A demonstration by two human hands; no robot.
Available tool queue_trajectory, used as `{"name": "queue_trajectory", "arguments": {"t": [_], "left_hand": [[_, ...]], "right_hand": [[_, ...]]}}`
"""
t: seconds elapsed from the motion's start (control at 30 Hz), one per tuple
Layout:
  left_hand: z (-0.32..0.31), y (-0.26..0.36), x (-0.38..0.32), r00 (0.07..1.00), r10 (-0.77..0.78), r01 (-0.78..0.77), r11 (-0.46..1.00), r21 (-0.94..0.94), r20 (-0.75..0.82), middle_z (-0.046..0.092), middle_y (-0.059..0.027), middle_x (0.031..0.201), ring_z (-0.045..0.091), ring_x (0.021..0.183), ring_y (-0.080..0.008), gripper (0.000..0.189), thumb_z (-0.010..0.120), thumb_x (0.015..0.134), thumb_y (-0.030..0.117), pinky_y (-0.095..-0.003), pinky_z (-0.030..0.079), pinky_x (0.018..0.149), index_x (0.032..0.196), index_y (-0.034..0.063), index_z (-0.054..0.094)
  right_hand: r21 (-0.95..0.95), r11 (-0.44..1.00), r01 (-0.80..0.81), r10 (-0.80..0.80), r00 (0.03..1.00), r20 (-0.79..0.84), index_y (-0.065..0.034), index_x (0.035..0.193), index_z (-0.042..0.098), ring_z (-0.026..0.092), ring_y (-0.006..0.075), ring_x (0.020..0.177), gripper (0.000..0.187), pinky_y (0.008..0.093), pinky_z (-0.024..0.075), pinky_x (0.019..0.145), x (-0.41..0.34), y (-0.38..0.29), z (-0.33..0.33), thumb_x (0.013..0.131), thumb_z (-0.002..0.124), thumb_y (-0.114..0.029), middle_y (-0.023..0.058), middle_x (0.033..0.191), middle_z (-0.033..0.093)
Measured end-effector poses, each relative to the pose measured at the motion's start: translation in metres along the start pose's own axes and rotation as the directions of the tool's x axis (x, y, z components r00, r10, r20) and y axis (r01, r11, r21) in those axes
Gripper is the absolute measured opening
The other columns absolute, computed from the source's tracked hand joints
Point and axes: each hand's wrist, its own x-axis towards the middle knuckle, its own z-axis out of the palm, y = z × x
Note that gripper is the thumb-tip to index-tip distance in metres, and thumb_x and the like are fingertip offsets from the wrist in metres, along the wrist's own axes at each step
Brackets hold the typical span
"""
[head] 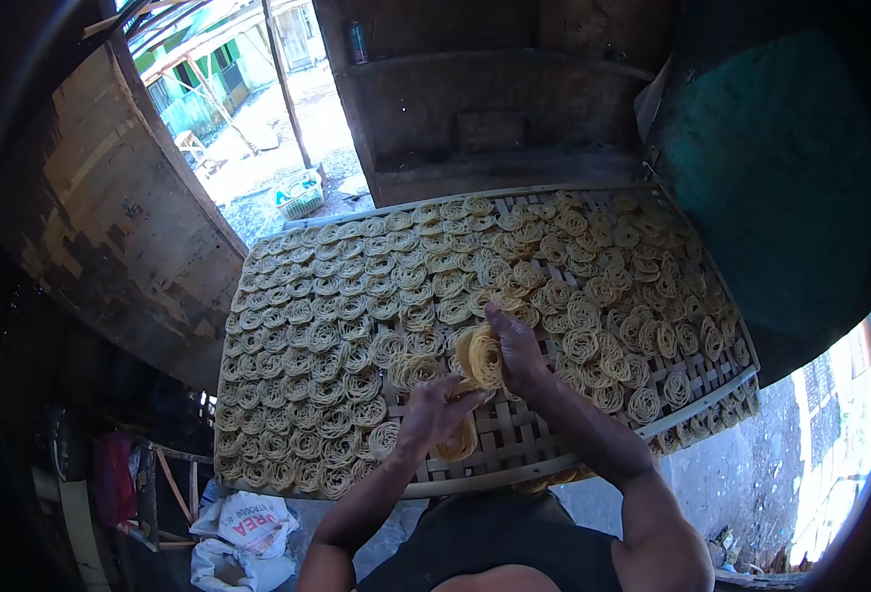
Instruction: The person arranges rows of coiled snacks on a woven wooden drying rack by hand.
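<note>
A large woven bamboo tray lies before me, covered with coiled noodle nests. My right hand grips a small stack of yellowish nests on edge, above the tray's near middle. Just left of it and closer to me, my left hand has its thumb and fingers on the edge of a nest at the foot of that stack. Another nest lies below the left hand's fingers. Nests on the left sit in close rows; those on the right are looser and partly overlapping.
Another layer of nests shows under the tray's right edge. White sacks lie on the floor at lower left, beside a wooden frame. Beyond the doorway stands a plastic basket. A wooden panel borders the tray's left side.
</note>
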Motion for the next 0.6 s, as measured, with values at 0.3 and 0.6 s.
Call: {"name": "queue_trajectory", "arguments": {"t": [0.3,0.6], "left_hand": [[-0.025,-0.004,-0.005,0.969,0.247,-0.237,0.949,0.209,-0.027,0.074,-0.0124,0.098,0.073,0.078,-0.0210,0.041,0.077,0.083,0.041,-0.0353,0.057,0.071,0.106,0.0080,0.075],[-0.047,-0.077,0.069,0.937,0.270,-0.056,0.738,0.672,-0.219,0.038,-0.0238,0.153,0.031,0.145,-0.0395,0.079,0.065,0.086,0.059,-0.0490,0.024,0.119,0.145,0.0088,0.048]], "right_hand": [[-0.312,0.938,0.152,-0.138,0.988,0.066,-0.0035,0.091,0.065,0.065,0.0149,0.074,0.032,0.0307,0.0526,0.069,0.016,-0.006,-0.036,0.095,0.067,-0.035,0.0048,0.082,0.066],[-0.852,0.026,0.524,-0.431,0.775,0.463,-0.0060,0.106,0.071,0.066,0.0291,0.102,0.040,0.0407,0.0497,0.093,0.079,-0.047,-0.013,0.085,0.075,-0.040,0.0119,0.107,0.070]]}}
